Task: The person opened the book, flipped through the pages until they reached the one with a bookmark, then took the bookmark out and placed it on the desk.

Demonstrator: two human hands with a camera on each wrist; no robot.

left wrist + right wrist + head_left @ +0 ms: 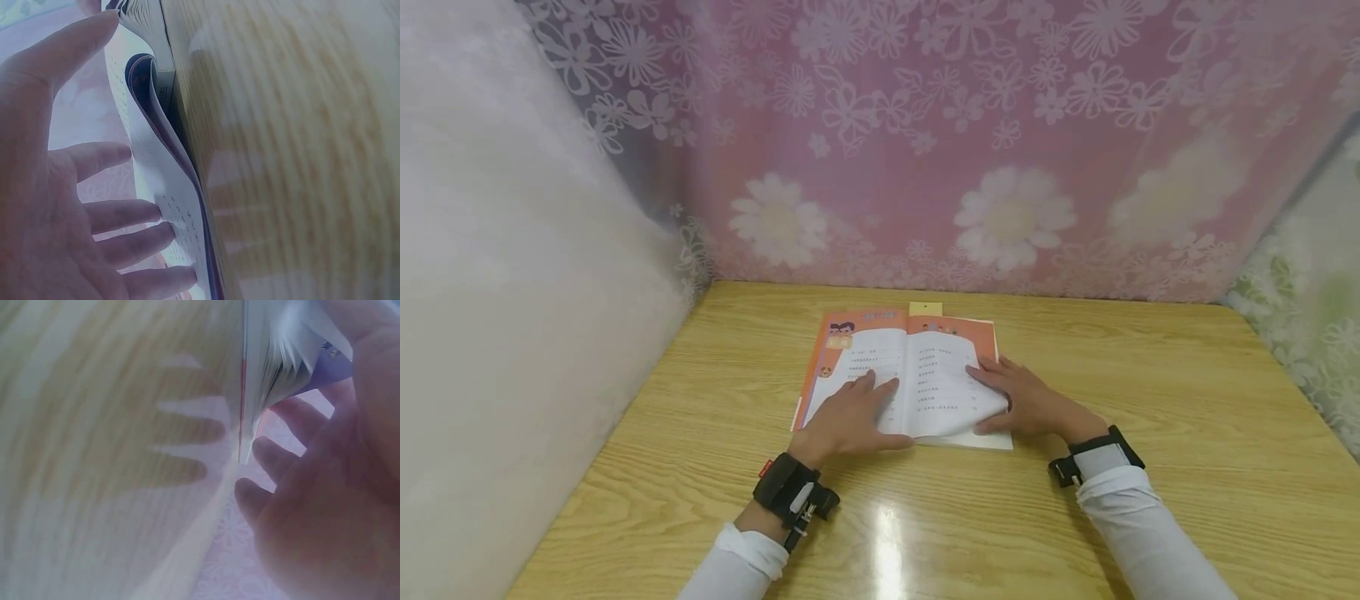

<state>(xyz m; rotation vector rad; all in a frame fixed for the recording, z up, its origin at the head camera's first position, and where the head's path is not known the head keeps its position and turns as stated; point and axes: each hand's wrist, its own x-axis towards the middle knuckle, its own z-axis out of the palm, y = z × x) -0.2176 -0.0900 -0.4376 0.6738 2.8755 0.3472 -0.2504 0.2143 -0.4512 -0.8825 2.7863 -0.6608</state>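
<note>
On the wood-grained surface, toward its far side, an orange-bordered book lies open between the person's two hands, its lower edge facing the wearer, presumably so that the print reads upright from that seat. The left hand rests over the left page with its fingers spread and holding nothing; their tips touch the paper, and the thumb reaches across to the lower end of the gutter. That spread seems meant to stop the book from closing or sliding – the left wrist view shows the pages bowing up beside the spine, so some weight there makes sense.

The right hand is at the outer edge of the right page, fingers above and thumb near the lower corner. A leaf stands raised there, apparently between thumb and forefinger; whether they pinch it or merely brush it, I cannot tell. Handling the leaf by its free outer corner is likely easiest, since the spine binds the other side. A yellow tab sticks out beyond the book's top edge, near the gutter.
</note>
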